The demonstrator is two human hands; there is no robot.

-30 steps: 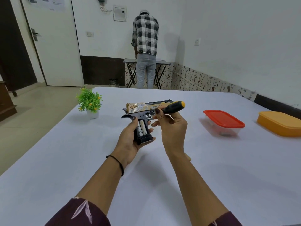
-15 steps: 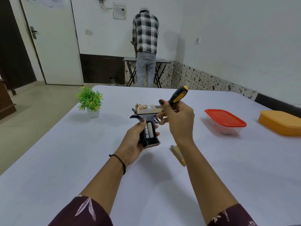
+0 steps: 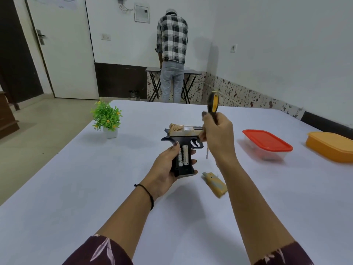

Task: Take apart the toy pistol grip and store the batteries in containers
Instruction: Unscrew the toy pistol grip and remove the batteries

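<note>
Swung upright now, the screwdriver [image 3: 213, 106] clenched in the right hand [image 3: 217, 139] points down beside the pistol [image 3: 182, 139]; left hand [image 3: 165, 167] grasps its grip, 2 batteries [image 3: 183, 155] exposed, likely prying next.

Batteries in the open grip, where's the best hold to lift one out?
Probably the right battery, at its upper end, from the open face of the toy pistol that faces the camera. It lies lengthwise and uncovered there; the left hand wraps the grip's left side and back.
</note>
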